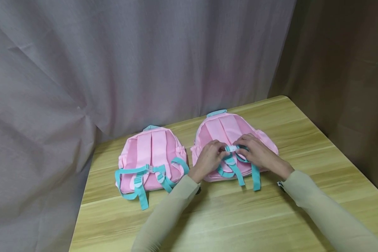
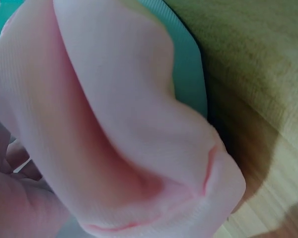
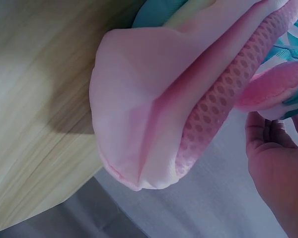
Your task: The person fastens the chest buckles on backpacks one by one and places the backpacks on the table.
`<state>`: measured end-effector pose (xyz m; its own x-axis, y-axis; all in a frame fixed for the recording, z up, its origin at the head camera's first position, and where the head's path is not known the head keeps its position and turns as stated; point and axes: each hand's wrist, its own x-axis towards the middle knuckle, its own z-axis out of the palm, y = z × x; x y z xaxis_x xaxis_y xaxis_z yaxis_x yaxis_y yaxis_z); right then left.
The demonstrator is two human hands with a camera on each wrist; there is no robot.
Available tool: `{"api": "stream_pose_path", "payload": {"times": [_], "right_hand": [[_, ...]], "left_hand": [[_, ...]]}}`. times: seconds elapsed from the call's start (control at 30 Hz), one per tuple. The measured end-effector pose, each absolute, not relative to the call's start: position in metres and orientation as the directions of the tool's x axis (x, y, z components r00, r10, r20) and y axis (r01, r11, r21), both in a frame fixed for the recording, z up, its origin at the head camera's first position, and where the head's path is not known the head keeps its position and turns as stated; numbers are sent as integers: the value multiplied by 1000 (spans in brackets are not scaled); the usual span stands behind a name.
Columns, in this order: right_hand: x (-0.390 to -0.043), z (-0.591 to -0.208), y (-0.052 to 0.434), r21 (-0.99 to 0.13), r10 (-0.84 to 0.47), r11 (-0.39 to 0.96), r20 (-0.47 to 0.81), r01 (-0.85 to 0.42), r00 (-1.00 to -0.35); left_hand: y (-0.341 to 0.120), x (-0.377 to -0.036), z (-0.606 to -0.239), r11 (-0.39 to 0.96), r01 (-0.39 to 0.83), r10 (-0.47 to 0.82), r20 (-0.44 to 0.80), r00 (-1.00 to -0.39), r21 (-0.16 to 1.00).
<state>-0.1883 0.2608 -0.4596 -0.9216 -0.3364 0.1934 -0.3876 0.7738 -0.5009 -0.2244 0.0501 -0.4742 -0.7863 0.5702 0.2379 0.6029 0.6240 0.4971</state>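
Pink backpack (image 1: 236, 147) near the tabletop's (image 1: 239, 217) far edge lies beneath both hands, left hand (image 1: 208, 159) and right hand (image 1: 258, 154) pinching its chest clip (image 1: 232, 148).

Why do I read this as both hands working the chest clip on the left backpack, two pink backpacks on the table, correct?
Not quite: in the head view the left hand and right hand work the clip on the right backpack; the left backpack lies untouched.

right backpack (image 1: 236, 140): pink, teal trim, lying flat, back panel up, top handle toward the curtain | chest clip (image 1: 232, 148): white, at the middle of the pack between the teal straps (image 1: 239, 171), pinched from both sides | strap ends trail over the near edge | mesh panel pink
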Motion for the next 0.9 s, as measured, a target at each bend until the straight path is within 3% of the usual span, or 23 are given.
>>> {"api": "stream_pose_path", "payload": {"times": [0.27, 0.6, 0.9], "right_hand": [[-184, -464, 261, -524, -317, 774, 164, -355, -934], [-184, -460, 260, -490, -314, 800, 147, -345, -938], [-182, -455, 252, -497, -349, 778, 167, -385, -922]], "left_hand": [[47, -220, -474, 660, 588, 581, 178, -794, 468], [39, -223, -469, 651, 665, 609, 270, -746, 367], [24, -218, -463, 651, 683, 626, 274, -730, 331]]}}
